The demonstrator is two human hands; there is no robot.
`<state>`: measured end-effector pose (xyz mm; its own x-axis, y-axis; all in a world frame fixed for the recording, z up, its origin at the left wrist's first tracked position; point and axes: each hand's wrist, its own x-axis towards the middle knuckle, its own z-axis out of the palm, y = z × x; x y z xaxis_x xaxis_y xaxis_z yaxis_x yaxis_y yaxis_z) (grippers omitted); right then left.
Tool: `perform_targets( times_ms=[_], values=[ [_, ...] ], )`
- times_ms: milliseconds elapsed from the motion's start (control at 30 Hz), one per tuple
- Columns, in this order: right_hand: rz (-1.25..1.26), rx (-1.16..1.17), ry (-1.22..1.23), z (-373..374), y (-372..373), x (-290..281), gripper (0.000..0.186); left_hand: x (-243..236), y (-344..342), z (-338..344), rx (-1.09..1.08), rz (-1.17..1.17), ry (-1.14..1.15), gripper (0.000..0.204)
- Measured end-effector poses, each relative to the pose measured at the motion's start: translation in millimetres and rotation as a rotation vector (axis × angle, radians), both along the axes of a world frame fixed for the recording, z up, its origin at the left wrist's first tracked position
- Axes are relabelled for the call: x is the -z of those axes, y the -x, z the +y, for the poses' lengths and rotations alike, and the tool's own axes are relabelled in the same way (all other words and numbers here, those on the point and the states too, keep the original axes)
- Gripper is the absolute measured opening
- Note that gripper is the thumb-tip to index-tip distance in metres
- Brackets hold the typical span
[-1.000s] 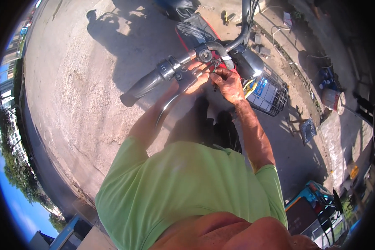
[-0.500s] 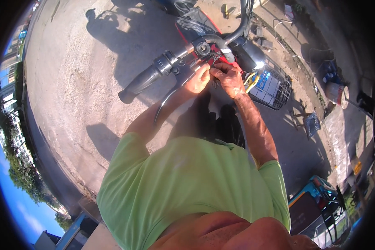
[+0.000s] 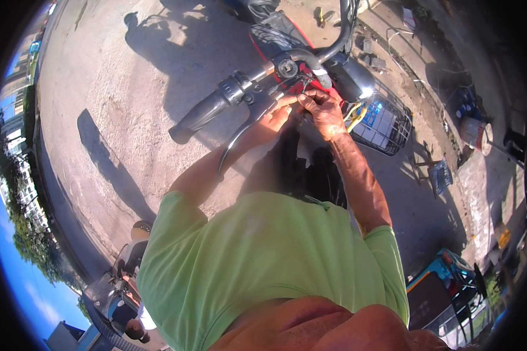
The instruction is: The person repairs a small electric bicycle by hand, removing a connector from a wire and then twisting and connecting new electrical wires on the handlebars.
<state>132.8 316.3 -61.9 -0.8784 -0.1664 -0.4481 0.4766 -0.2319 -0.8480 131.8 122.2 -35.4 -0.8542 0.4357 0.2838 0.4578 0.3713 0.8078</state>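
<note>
Both hands meet just below the handlebar of a red two-wheeler. My right hand (image 3: 324,116) is closed in a pinch, thumb against forefinger. Close against its fingertips is my left hand (image 3: 275,119), its forefinger reaching toward them and the other fingers curled. Thin dark wires (image 3: 305,83) hang from the red body (image 3: 317,88) right above the fingertips; what the fingers pinch is too small to make out. Over my left forearm run a black handlebar grip (image 3: 198,117) and a brake lever (image 3: 240,140). Yellow cable (image 3: 355,119) loops beside my right wrist.
A lit headlight (image 3: 355,81) and a wire basket (image 3: 386,126) holding a blue-and-white package are to the right. Farther right stand a small stool (image 3: 439,175) and a white bucket (image 3: 475,134). A vehicle with a person (image 3: 136,327) is at the lower left.
At the lower left a vehicle with a person has come into view, and its shadow stretches farther over the ground. My left forefinger is straighter; both hands stay in about the same place.
</note>
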Motion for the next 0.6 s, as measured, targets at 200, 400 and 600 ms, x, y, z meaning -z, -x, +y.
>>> perform_targets(
  times_ms=[200,400,600],
  values=[
    [0.072,-0.051,-0.205,-0.9,-0.3,-14.3,0.028,-6.6,17.1,-1.5,0.012,-0.287,-0.022,0.019],
    [0.131,-0.062,-0.339,-2.8,-0.8,-17.1,0.028,27.6,21.9,2.9,-0.025,-0.306,-0.222,0.016],
    [0.054,-0.092,-0.278,1.1,-0.7,-30.0,0.030,53.4,38.8,-16.6,0.090,-0.712,-0.464,0.008]
  ],
)
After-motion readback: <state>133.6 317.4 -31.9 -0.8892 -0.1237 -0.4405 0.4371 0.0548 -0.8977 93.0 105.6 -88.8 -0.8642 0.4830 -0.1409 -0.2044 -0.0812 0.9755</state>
